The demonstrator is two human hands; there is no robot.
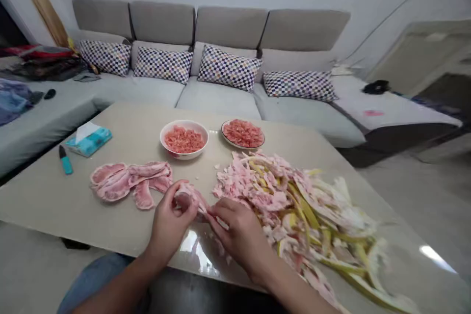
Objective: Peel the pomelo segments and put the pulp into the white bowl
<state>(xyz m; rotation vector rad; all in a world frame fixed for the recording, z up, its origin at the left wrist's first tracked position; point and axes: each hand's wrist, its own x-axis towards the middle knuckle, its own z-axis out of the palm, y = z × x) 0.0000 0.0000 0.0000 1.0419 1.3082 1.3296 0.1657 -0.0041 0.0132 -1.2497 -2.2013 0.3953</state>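
While L hand (167, 228) & R hand (241, 235) pinch fruit piece (190, 195), bowl (185, 156) has pulp (183, 140); segs (112, 187) front-left of bowl prob. undone.

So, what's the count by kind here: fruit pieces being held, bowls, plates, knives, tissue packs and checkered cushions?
Held fruit piece: 1
Bowl: 1
Plate: 1
Knife: 1
Tissue pack: 1
Checkered cushions: 4
Total: 9

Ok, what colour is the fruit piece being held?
Pale pink; the fruit piece shows in the head view.
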